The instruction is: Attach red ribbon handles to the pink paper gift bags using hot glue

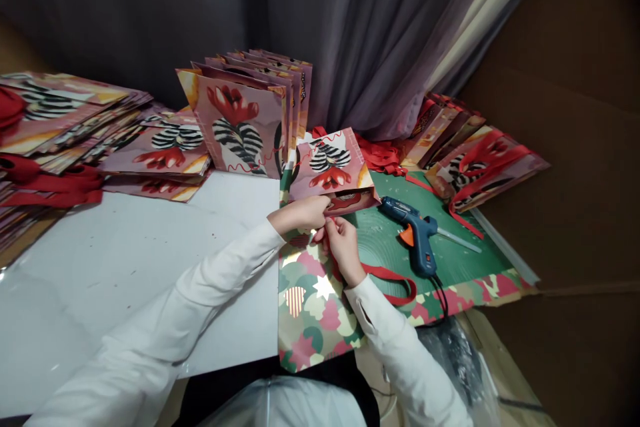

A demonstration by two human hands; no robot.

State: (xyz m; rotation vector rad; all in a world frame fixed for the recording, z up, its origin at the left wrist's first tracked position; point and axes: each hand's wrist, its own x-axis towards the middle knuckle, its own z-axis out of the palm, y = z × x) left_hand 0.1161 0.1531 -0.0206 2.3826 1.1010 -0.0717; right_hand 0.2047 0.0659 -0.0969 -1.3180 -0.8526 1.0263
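A small pink paper gift bag [330,170] with a zebra-striped flower print lies on the green mat [460,260]. My left hand [303,212] pinches its near edge. My right hand [341,241] is closed on a red ribbon [393,277] right at that same edge; the ribbon loops away over the mat to the right. Both sleeves are white. A blue and orange hot glue gun [417,230] lies on the mat just right of my hands.
Finished bags stand upright at the back [245,121]. Flat bag stacks lie at left [65,117] and right [475,160], with red ribbons [383,157]. A white sheet [125,260] covers the left table. A floral paper [315,300] lies under my wrists. Grey curtain behind.
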